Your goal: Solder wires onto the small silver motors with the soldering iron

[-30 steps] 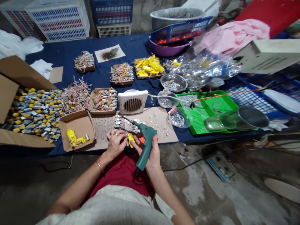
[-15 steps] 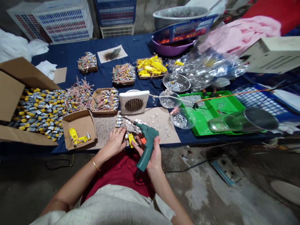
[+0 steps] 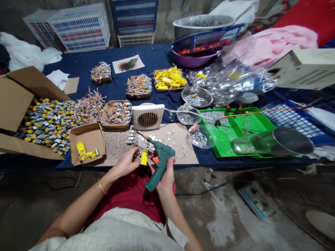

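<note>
Palm tilted up, the right hand (image 3: 166,177) clasps a green soldering gun (image 3: 164,156), likely rigid, best held by its handle (image 3: 154,179). The left hand (image 3: 127,162) points inward, its grip unclear, beside a yellow housing (image 3: 144,157), probably light, stiff plastic to pinch by its sides, at the tabletop's (image 3: 159,55) near edge.

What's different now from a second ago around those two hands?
The left hand drew back slightly, away from the row of small metal parts; the yellow piece between the hands turned more upright. The right hand still holds the green gun-shaped tool; the white grille stayed put.
</note>
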`<state>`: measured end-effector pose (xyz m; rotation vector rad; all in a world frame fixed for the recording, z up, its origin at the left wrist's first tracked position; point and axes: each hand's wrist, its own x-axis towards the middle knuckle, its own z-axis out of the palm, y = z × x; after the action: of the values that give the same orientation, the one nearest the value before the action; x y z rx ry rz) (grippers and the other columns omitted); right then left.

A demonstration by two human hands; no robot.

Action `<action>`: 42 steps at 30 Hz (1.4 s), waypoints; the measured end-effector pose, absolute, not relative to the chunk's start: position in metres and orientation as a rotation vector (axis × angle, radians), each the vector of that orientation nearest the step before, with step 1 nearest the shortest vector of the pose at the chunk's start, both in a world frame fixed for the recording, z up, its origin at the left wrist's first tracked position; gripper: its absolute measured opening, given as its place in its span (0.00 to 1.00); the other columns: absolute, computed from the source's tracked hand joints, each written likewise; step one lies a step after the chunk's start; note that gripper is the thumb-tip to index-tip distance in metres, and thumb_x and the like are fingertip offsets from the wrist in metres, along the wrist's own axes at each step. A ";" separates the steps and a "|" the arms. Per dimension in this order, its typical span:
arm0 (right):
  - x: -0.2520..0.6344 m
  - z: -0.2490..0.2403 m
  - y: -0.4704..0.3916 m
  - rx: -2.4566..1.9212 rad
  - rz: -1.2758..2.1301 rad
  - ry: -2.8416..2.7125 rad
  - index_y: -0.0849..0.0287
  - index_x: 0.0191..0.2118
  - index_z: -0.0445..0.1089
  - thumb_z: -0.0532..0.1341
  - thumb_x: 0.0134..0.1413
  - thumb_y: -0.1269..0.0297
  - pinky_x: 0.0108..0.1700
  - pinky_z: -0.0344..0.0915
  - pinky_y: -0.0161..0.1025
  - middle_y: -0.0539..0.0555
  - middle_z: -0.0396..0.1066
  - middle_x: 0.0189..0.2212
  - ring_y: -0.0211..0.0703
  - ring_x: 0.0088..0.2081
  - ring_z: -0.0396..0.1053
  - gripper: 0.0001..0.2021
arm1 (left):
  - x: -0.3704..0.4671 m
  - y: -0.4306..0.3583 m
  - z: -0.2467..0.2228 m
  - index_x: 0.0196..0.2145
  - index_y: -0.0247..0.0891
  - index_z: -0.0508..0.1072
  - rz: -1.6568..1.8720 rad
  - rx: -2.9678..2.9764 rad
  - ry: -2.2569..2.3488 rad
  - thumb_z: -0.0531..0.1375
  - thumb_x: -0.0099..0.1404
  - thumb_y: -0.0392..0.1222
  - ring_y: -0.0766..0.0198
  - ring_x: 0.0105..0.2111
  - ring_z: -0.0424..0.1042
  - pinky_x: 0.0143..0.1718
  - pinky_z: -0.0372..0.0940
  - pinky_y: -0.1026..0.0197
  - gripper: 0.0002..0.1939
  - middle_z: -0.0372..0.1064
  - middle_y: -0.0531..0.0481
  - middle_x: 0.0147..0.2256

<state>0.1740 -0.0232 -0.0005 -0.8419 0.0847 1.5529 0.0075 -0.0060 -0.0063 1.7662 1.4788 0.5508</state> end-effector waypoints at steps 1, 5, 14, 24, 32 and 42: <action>0.173 -0.001 -0.023 -0.836 1.551 0.080 0.55 0.45 0.75 0.67 0.45 0.41 0.47 0.73 0.46 0.50 0.78 0.40 0.45 0.42 0.76 0.26 | 0.011 -0.006 -0.006 0.61 0.35 0.57 0.556 1.693 1.482 0.60 0.63 0.43 0.55 0.49 0.70 0.52 0.65 0.52 0.31 0.68 0.39 0.52; 0.172 0.003 -0.024 -0.865 1.526 0.061 0.56 0.43 0.75 0.65 0.45 0.38 0.51 0.71 0.48 0.51 0.78 0.39 0.46 0.42 0.76 0.28 | 0.026 -0.001 0.001 0.63 0.32 0.55 0.515 1.710 1.650 0.61 0.60 0.56 0.45 0.58 0.62 0.57 0.60 0.47 0.40 0.60 0.33 0.58; 0.217 0.020 -0.042 -0.853 1.330 -0.051 0.55 0.47 0.74 0.63 0.49 0.40 0.53 0.69 0.57 0.52 0.77 0.40 0.45 0.41 0.75 0.27 | 0.047 0.009 0.014 0.64 0.36 0.53 0.290 1.933 1.683 0.58 0.60 0.42 0.46 0.57 0.62 0.56 0.59 0.50 0.36 0.59 0.34 0.56; 0.264 0.035 -0.046 -0.869 1.141 -0.137 0.54 0.47 0.73 0.63 0.49 0.39 0.54 0.67 0.61 0.51 0.77 0.39 0.44 0.39 0.75 0.27 | 0.051 0.005 0.011 0.49 0.37 0.64 0.264 2.086 1.642 0.55 0.62 0.36 0.50 0.50 0.63 0.53 0.60 0.50 0.17 0.63 0.39 0.49; 0.301 0.043 -0.046 -0.902 1.014 -0.164 0.54 0.46 0.73 0.61 0.51 0.39 0.53 0.67 0.65 0.52 0.76 0.38 0.46 0.40 0.74 0.26 | 0.052 -0.009 -0.011 0.42 0.38 0.66 0.528 2.071 1.565 0.54 0.59 0.30 0.54 0.45 0.66 0.48 0.63 0.53 0.13 0.69 0.44 0.40; 0.339 0.055 -0.025 -0.901 0.908 -0.173 0.53 0.47 0.73 0.62 0.49 0.38 0.51 0.68 0.65 0.52 0.75 0.38 0.47 0.41 0.74 0.26 | 0.053 0.137 0.135 0.45 0.41 0.67 1.019 2.064 1.515 0.58 0.58 0.38 0.57 0.45 0.70 0.49 0.64 0.54 0.16 0.71 0.47 0.44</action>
<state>0.3388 -0.0249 0.0550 -0.9012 -0.1727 0.9080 0.0534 0.1366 0.1354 2.0640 1.5147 1.0191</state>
